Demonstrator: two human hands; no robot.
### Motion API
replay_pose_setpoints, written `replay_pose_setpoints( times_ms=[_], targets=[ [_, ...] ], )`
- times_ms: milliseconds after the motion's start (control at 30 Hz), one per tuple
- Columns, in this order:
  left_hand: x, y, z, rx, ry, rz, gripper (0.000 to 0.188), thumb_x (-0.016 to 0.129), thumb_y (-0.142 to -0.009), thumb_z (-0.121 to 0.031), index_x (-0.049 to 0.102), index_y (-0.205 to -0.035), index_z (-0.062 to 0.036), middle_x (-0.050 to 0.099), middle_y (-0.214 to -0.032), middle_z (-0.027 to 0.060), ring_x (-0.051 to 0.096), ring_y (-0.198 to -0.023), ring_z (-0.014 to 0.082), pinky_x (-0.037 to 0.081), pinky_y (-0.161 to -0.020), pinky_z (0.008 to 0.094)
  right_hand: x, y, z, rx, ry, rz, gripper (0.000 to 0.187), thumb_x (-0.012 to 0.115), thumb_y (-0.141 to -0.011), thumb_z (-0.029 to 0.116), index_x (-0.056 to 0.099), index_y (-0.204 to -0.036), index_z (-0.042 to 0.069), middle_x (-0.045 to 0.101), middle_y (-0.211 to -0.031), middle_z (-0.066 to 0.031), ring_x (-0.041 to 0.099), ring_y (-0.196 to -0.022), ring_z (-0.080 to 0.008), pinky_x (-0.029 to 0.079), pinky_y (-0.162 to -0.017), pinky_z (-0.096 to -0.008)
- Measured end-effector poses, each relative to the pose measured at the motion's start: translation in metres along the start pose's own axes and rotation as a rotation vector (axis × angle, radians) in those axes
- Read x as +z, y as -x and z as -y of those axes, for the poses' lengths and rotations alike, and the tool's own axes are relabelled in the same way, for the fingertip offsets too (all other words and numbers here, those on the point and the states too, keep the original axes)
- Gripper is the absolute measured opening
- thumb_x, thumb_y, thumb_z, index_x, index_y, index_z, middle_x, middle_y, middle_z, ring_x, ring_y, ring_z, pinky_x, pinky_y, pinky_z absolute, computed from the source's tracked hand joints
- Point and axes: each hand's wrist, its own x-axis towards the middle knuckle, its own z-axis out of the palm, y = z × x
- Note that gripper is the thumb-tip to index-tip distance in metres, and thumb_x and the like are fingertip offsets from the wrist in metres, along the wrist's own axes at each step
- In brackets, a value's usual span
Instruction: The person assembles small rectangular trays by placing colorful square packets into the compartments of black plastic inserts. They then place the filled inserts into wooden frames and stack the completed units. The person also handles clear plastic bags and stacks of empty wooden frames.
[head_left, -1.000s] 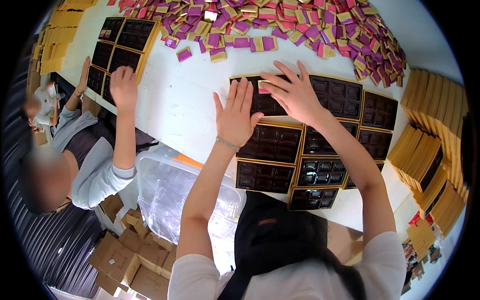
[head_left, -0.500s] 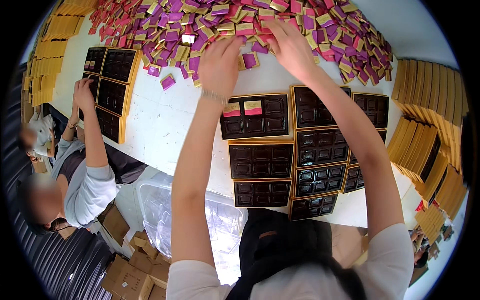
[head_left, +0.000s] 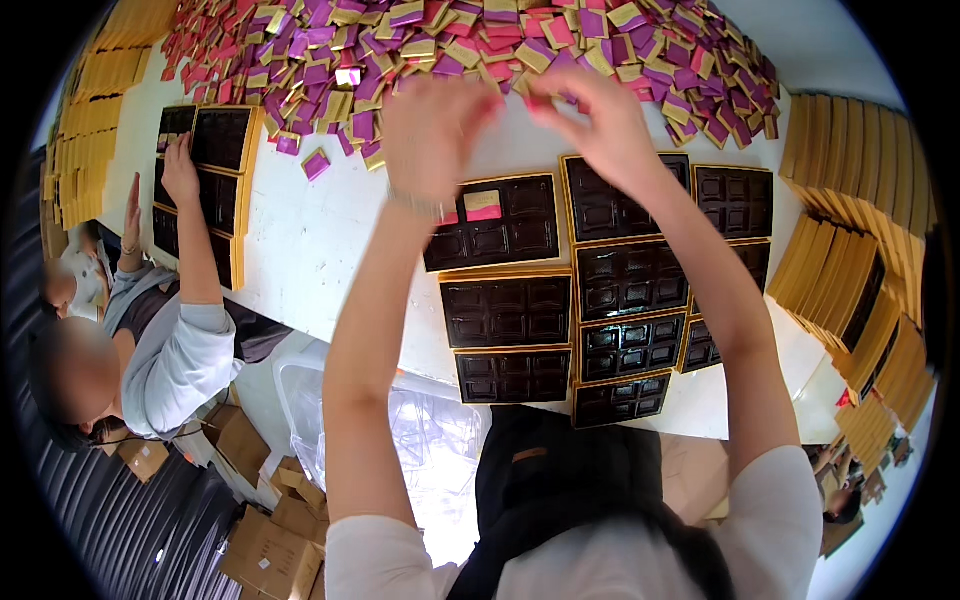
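Side by side above the white table, both my hands are smeared by motion. The fingers of my left hand [head_left: 437, 140] are closed, with a bit of red at their tips that looks like a small wrapped sweet [head_left: 489, 108]. My right hand [head_left: 600, 125] pinches another red wrapped sweet [head_left: 541, 110]. Beneath them stands a dark tray with gold edges [head_left: 520, 235]. A pink-and-gold sweet [head_left: 482, 206] lies in one of its compartments; beside it a second one is partly hidden by my left wrist.
A wide heap of purple, red and gold sweets [head_left: 640, 60] covers the far side. More dark trays [head_left: 630, 280] stand near me. Stacked gold trays [head_left: 840, 160] rise at the right. At left, a co-worker's hand [head_left: 181, 172] is over other trays. A clear plastic bin [head_left: 430, 440] sits below the table edge.
My hands have drawn back from the heap toward the tray, now with red sweets at the fingertips. The co-worker's hands have moved apart.
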Motion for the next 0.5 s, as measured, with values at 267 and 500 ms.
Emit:
replay_pose_setpoints(
  times_ms=[267, 500],
  targets=[
    [0.007, 0.077, -0.074, -0.009, 0.038, 0.118, 0.032, 0.072, -0.073, -0.012, 0.068, -0.104, -0.0085, 0.066, -0.11, 0.0052, 0.06, -0.098, 0.0246, 0.046, -0.081, 0.0408, -0.029, 0.111, 0.003, -0.072, 0.471, 0.059, 0.032, 0.066, -0.072, 0.001, 0.065, -0.104, 0.007, 0.065, -0.109, -0.0067, 0.061, -0.102, -0.0275, 0.048, -0.087, -0.0392],
    [0.008, 0.104, -0.092, -0.02, -0.03, 0.272, 0.046, 0.064, -0.084, -0.024, 0.058, -0.122, 0.0013, 0.054, -0.132, 0.0174, 0.047, -0.129, 0.0297, 0.029, -0.108, 0.0568, -0.021, 0.114, 0.016, -0.003, 0.579, 0.364, 0.065, 0.064, -0.083, 0.034, 0.044, -0.137, 0.004, 0.036, -0.149, -0.0083, 0.031, -0.14, -0.0277, 0.027, -0.112, -0.0498]
  ],
)
